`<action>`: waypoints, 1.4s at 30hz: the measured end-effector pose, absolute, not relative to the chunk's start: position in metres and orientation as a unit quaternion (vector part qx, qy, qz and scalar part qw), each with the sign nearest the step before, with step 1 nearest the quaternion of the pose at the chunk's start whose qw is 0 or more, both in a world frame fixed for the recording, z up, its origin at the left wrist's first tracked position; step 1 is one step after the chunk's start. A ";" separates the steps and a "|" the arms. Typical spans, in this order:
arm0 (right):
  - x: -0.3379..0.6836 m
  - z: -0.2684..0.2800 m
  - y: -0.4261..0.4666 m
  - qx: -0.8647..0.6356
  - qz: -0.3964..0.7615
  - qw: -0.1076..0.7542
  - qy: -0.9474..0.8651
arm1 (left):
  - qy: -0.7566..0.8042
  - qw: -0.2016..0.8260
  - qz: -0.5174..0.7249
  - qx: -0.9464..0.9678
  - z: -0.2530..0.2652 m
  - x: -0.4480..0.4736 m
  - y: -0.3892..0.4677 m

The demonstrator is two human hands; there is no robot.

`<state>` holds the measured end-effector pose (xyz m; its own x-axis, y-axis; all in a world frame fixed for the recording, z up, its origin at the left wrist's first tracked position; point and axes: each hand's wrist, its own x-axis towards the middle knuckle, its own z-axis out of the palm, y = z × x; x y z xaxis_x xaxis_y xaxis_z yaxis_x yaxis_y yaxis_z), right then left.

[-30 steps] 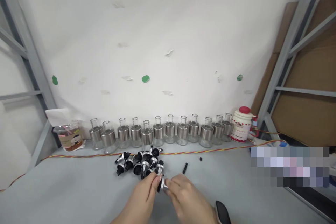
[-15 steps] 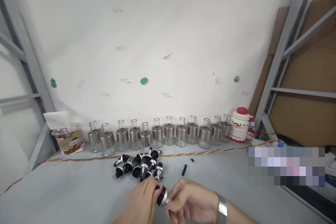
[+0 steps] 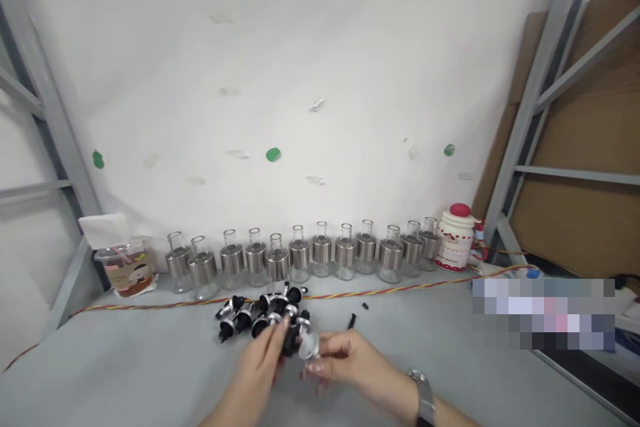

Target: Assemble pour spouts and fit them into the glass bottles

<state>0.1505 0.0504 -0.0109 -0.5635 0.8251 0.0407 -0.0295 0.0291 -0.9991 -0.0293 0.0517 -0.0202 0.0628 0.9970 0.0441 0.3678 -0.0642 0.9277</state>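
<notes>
Step in hand, as I read it: 2-handed work on a pair of small parts held close tgthr, lower ctr of frame. From my end, the L hand (image 3: 253,360) has the black stopper (image 3: 291,342) and the R hand (image 3: 350,357) has the silver cap (image 3: 309,347), its pale face turned to the cam. Can't tell if the 2 parts touch; there's too much blur where they meet.

Next move, my judgement: it calls for a firm pinch on each side and good alignment btwn the parts, w/ fingertips clear of the join.

Fingers: L ones are closed down on the stopper, which pokes out past the tips on the frame's right. R thumb + index pinch the cap at its right edge, so it sits just left of those tips; the other R fingers curl loosely below, blurred. Both parts look to be up off the table (image 3: 150,353), not resting on it.

Around them: the pile of spouts (image 3: 243,315) is just beyond the L hand, left of ctr, and the stopper overlaps its near edge in view. A black stick (image 3: 353,321) lies just past the R hand, partly hidden, w/ a small black bit (image 3: 365,305) near it. Row of glass bottles (image 3: 232,258) stands upright behind, along the wall (image 3: 350,80).
</notes>
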 end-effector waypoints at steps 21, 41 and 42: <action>0.151 -0.008 0.052 -0.329 0.556 0.378 -0.663 | 0.524 0.498 0.378 0.578 -0.047 -0.012 0.050; 0.197 -0.015 0.102 -0.484 0.294 0.419 -0.710 | 0.616 0.091 0.240 0.745 -0.014 -0.031 0.047; 0.202 -0.017 0.107 -0.491 0.282 0.418 -0.710 | 0.625 0.066 0.226 0.744 -0.015 -0.032 0.048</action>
<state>0.2015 0.1075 -0.0172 -0.1677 0.9334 0.3172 0.4613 0.3586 -0.8115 -0.0321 0.0480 -0.0145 0.1171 0.9602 0.2534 0.9004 -0.2103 0.3808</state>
